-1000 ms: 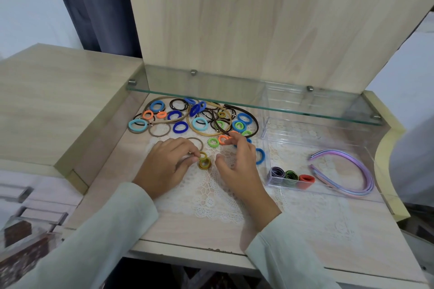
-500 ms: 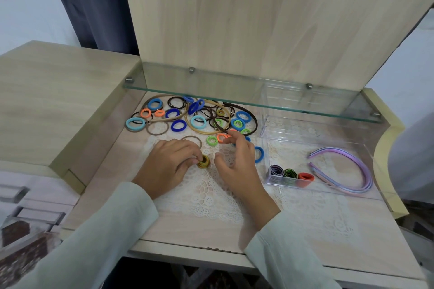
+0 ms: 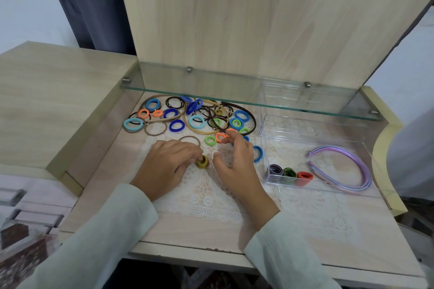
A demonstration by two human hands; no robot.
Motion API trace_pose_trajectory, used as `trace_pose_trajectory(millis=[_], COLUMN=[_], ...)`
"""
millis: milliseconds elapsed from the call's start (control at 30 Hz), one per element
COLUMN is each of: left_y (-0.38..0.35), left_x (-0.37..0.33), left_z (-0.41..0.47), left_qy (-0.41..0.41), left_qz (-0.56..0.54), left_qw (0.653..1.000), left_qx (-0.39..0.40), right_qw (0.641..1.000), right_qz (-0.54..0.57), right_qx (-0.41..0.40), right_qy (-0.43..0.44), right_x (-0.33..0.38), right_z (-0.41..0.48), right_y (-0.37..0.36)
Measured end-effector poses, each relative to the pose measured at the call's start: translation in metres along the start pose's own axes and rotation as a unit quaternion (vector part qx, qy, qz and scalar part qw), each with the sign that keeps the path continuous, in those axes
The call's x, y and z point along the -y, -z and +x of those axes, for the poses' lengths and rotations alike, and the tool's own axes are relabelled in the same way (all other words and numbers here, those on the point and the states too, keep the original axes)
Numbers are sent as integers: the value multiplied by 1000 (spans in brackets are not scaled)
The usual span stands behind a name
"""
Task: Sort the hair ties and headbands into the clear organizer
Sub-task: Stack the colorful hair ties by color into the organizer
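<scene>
Head view: left hand (image 3: 164, 164) grip pinched on small mustard-yellow stacked hair ties (image 3: 202, 161), ring opening up; right hand (image 3: 237, 162) grip spread, empty; clear rectangular plastic organizer (image 3: 328, 145) right, long axis sideways.

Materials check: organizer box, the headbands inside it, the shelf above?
Clear organizer: looks like rigid transparent plastic, glossy; lace shows through its walls. Headbands: pastel, satin-like sheen, probably fabric-covered; core hidden. Shelf: seems glass, greenish edge, metal pegs.
</scene>
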State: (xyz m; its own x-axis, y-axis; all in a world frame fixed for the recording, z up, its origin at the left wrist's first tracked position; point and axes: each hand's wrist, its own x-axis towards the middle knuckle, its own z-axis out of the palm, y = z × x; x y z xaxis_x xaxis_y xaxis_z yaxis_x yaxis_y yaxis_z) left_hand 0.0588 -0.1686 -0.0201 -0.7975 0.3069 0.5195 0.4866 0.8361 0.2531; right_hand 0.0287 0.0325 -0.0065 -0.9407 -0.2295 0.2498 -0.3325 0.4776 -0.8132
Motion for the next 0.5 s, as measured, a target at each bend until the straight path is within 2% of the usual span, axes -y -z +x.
trace_pose_trajectory(millis=[133, 233, 333, 500], left_y=[1, -2, -9, -13], left_x=[-2, -3, 0, 1], left_z=[2, 5, 4, 7], left_qy=[22, 122, 229, 263], left_qz=[5, 50, 104, 134], left_qw=[999, 990, 968, 949], left_qx=[-32, -44, 21, 113], right_qw=[1000, 998, 990, 969], right_qz=[1, -34, -103, -200], right_qx=[-9, -41, -86, -132], right_qy=[-1, 15, 44, 53], right_x=[1, 1, 1, 2], right_z=[1, 3, 12, 36], right_y=[3, 0, -3, -9])
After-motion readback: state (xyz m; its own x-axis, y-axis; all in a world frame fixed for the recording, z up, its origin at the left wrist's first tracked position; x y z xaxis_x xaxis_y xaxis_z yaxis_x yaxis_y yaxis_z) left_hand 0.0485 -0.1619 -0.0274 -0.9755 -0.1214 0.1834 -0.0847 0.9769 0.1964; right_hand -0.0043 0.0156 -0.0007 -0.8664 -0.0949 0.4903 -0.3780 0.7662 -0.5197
